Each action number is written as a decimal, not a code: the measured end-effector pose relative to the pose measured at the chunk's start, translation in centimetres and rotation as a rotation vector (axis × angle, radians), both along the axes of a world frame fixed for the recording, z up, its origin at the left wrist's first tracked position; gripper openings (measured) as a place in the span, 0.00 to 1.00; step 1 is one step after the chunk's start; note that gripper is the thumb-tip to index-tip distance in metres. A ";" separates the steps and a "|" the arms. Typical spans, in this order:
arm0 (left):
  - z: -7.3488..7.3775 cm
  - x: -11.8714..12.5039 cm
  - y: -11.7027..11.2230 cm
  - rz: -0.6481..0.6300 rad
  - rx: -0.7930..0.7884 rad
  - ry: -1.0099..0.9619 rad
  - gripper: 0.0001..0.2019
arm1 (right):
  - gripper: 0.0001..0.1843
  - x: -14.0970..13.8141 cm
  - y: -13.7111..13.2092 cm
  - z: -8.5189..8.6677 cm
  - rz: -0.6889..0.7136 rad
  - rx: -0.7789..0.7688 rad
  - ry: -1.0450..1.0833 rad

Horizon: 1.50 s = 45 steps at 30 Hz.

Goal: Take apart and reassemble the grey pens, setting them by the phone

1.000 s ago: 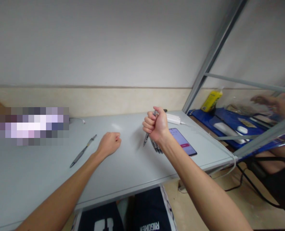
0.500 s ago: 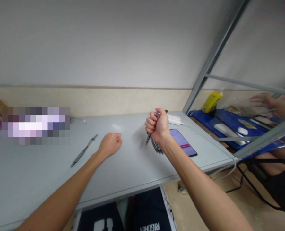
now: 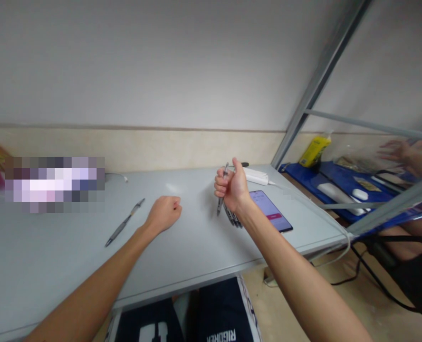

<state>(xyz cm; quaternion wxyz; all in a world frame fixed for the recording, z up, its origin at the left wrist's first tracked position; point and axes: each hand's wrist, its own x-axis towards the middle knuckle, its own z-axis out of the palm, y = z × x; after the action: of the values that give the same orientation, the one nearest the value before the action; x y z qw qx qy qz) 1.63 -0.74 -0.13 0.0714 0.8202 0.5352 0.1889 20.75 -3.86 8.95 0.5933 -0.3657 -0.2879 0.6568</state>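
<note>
My right hand (image 3: 232, 187) is raised over the grey table (image 3: 182, 247) and grips a grey pen (image 3: 221, 205) upright, tip down, thumb lifted off its top end. Behind that hand several more pens (image 3: 233, 218) lie together on the table. My left hand (image 3: 164, 213) rests on the table as a loose fist, with nothing showing in it. Another grey pen (image 3: 124, 223) lies on the table to the left of that fist, a hand's width away.
A phone (image 3: 272, 212) with a lit screen lies right of my right hand. A white charger (image 3: 256, 176) and cable sit behind it. A metal frame (image 3: 311, 95) divides off the neighbouring desk, where a blue mat (image 3: 342, 185) lies and another person's hand (image 3: 398, 151) moves.
My right thumb has lifted off the pen's top and the pen stands more upright in my fist. The left hand has not moved. The other person's hand shifted slightly.
</note>
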 end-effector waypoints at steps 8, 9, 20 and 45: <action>1.2 0.1 -0.7 0.144 0.071 0.129 0.05 | 0.06 -1.1 0.9 -4.5 -0.035 0.145 -0.568; 1.3 0.0 -0.9 0.202 0.087 0.161 0.07 | 0.07 -1.2 1.0 -5.1 -0.051 0.201 -0.682; 1.7 -1.2 -0.7 0.513 0.052 0.284 0.18 | 0.12 0.0 0.4 -7.2 -0.275 0.336 -1.889; 1.8 -1.7 -0.3 0.191 0.052 0.307 0.20 | 0.22 0.6 -0.4 -7.3 -0.271 0.257 -1.895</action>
<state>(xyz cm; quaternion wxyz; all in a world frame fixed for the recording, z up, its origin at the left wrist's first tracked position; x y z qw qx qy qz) -0.09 -1.09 1.71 -0.0507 0.7865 0.6102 0.0813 21.35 -4.22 1.69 0.2210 -0.7063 -0.6722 -0.0213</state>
